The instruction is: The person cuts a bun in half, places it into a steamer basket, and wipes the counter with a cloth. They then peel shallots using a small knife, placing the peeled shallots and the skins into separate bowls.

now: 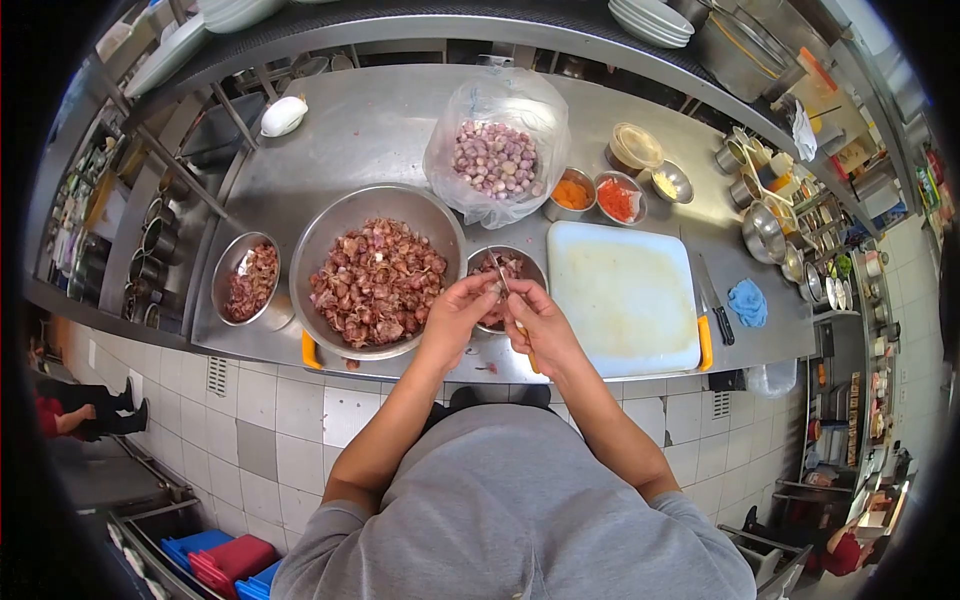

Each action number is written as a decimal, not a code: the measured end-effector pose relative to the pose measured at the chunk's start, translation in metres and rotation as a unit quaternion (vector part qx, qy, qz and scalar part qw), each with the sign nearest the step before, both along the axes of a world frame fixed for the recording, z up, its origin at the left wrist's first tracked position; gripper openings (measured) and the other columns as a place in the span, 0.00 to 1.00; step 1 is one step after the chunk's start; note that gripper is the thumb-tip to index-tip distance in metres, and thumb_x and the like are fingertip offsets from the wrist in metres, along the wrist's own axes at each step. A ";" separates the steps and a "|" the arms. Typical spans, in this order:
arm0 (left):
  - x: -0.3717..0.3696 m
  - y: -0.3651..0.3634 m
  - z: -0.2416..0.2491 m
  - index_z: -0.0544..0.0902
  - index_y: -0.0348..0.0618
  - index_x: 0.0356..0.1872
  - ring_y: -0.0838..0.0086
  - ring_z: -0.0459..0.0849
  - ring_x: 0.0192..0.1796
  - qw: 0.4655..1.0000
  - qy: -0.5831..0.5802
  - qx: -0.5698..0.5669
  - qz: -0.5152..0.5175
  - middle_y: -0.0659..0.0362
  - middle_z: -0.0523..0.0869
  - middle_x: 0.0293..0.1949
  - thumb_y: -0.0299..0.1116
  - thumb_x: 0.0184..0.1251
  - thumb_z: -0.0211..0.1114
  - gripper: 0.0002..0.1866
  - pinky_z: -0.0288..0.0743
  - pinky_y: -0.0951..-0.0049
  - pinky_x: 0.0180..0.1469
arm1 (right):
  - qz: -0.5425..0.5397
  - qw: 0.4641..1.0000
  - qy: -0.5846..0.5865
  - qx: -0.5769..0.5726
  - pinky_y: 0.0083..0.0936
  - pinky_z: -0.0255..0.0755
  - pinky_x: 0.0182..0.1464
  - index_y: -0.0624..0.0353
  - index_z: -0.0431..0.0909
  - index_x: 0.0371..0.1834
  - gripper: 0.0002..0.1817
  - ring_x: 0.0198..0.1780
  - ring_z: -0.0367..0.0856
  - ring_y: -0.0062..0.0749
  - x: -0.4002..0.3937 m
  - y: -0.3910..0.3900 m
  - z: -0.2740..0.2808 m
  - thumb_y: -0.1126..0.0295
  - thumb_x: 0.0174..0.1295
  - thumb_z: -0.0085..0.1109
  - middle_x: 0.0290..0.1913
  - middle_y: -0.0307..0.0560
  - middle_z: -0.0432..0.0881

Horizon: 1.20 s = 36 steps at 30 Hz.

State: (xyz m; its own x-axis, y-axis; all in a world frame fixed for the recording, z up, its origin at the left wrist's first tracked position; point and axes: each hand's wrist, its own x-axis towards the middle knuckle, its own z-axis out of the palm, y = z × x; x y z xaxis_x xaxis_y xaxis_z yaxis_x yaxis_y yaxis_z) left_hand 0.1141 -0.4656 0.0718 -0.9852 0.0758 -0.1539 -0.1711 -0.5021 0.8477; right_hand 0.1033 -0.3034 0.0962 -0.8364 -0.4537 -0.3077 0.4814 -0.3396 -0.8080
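My left hand [457, 312] pinches a small shallot [493, 291] over a small steel bowl [530, 268] that holds a few shallots. My right hand [538, 325] grips a small knife [503, 275] with a yellow handle, its blade touching the shallot. Left of the hands, a large steel bowl [330, 225] is heaped with reddish shallot skins. Further left, a smaller bowl [232, 262] holds more skins. Behind the bowls stands an open clear plastic bag [452, 130] filled with whole shallots.
A white cutting board [625, 295] lies to the right, with a black-handled knife [713, 303] and a blue cloth [748, 302] beside it. Small bowls of orange and red paste [597, 196] stand behind the board. Another person's legs [90, 410] show at far left.
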 end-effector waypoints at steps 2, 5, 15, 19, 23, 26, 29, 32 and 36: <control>-0.001 -0.003 -0.010 0.78 0.36 0.58 0.78 0.84 0.44 1.000 0.024 -0.013 -0.004 0.57 0.86 0.48 0.24 0.71 0.60 0.16 0.78 0.77 0.47 | 0.006 1.000 0.004 0.004 0.14 0.53 0.19 0.49 0.72 0.59 0.13 0.20 0.61 0.14 0.000 0.000 -0.001 0.63 0.74 0.52 0.30 0.34 0.71; -0.001 -0.003 -0.008 0.79 0.36 0.57 0.77 0.84 0.45 0.999 0.030 0.010 -0.006 0.58 0.86 0.48 0.22 0.69 0.62 0.16 0.78 0.77 0.47 | 0.011 1.000 -0.005 -0.009 0.14 0.52 0.19 0.49 0.72 0.59 0.13 0.20 0.61 0.14 -0.001 0.001 0.000 0.64 0.74 0.52 0.31 0.33 0.71; -0.003 -0.006 -0.013 0.79 0.38 0.53 0.74 0.86 0.43 0.998 0.029 0.041 0.036 0.57 0.86 0.44 0.22 0.68 0.63 0.14 0.82 0.75 0.43 | -0.026 0.991 0.059 0.114 0.12 0.53 0.20 0.49 0.64 0.69 0.22 0.22 0.61 0.13 -0.008 -0.002 0.003 0.66 0.74 0.50 0.31 0.31 0.70; -0.007 -0.010 -0.019 0.78 0.39 0.51 0.77 0.85 0.39 0.998 0.037 0.025 0.043 0.59 0.85 0.40 0.23 0.67 0.65 0.13 0.80 0.77 0.39 | 0.016 0.981 0.137 0.135 0.11 0.54 0.21 0.47 0.53 0.79 0.31 0.22 0.59 0.12 0.002 -0.008 0.001 0.70 0.74 0.48 0.28 0.29 0.67; -0.004 -0.013 -0.020 0.78 0.40 0.48 0.78 0.83 0.38 0.996 0.061 0.038 0.048 0.60 0.84 0.40 0.24 0.67 0.66 0.11 0.80 0.77 0.39 | 0.045 0.979 0.134 0.147 0.11 0.55 0.21 0.48 0.61 0.76 0.27 0.22 0.59 0.11 -0.001 -0.011 -0.003 0.71 0.74 0.48 0.25 0.27 0.66; 0.001 -0.014 -0.015 0.78 0.40 0.48 0.78 0.83 0.39 0.996 0.055 0.041 0.063 0.60 0.83 0.40 0.24 0.66 0.66 0.11 0.80 0.77 0.40 | 0.065 0.976 0.127 0.162 0.10 0.56 0.22 0.49 0.61 0.76 0.27 0.22 0.59 0.11 -0.003 -0.011 0.000 0.71 0.74 0.48 0.25 0.27 0.66; 0.002 -0.011 -0.016 0.77 0.40 0.46 0.77 0.84 0.40 0.993 0.040 0.069 0.085 0.60 0.83 0.40 0.23 0.67 0.66 0.10 0.81 0.75 0.42 | 0.051 0.975 0.146 0.159 0.13 0.63 0.39 0.54 0.63 0.75 0.27 0.38 0.67 0.15 -0.004 -0.013 -0.011 0.72 0.72 0.50 0.45 0.35 0.71; 0.000 -0.004 -0.025 0.77 0.39 0.45 0.76 0.84 0.40 0.989 0.040 0.099 0.102 0.59 0.83 0.40 0.22 0.67 0.65 0.09 0.82 0.74 0.44 | 0.031 0.968 0.172 0.182 0.21 0.64 0.62 0.60 0.65 0.73 0.26 0.61 0.72 0.25 -0.006 -0.009 -0.023 0.73 0.71 0.52 0.67 0.46 0.73; 0.000 0.007 -0.022 0.76 0.39 0.44 0.74 0.85 0.42 0.989 0.044 0.105 0.099 0.57 0.84 0.42 0.20 0.67 0.63 0.08 0.83 0.71 0.45 | 0.028 0.960 0.177 0.216 0.23 0.65 0.56 0.59 0.69 0.70 0.24 0.55 0.73 0.27 -0.012 0.006 -0.019 0.69 0.70 0.54 0.54 0.46 0.77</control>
